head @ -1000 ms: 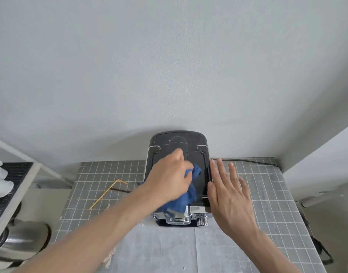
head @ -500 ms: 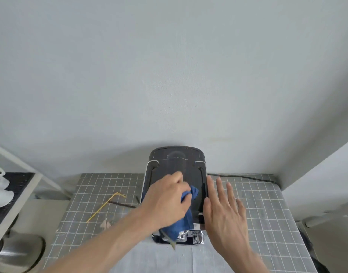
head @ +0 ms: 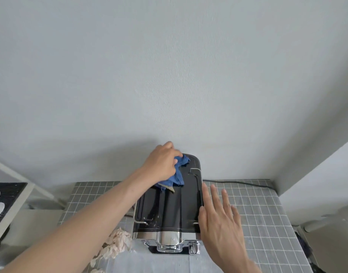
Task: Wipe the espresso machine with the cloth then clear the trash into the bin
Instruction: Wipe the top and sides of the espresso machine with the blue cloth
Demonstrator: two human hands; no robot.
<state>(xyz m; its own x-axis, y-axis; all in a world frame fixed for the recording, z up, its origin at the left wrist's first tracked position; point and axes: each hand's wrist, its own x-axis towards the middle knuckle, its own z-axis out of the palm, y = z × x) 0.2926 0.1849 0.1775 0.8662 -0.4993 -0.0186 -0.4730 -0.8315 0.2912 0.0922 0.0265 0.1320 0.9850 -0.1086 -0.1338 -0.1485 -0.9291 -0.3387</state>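
A grey grid-patterned countertop point(head: 257, 203) meets a plain grey wall point(head: 169, 75). On the black espresso machine point(head: 169, 209), the left hand point(head: 162, 164) grips a crumpled blue cloth point(head: 178, 174); the right hand point(head: 220, 221), fingers spread, rests against its side.

A grey grid-patterned counter point(head: 257, 203) is set against a pale wall point(head: 169, 75). A black cable point(head: 238, 182) is laid along the counter's far edge. Beyond its left edge, a white-framed shelf point(head: 9, 196) is seen.
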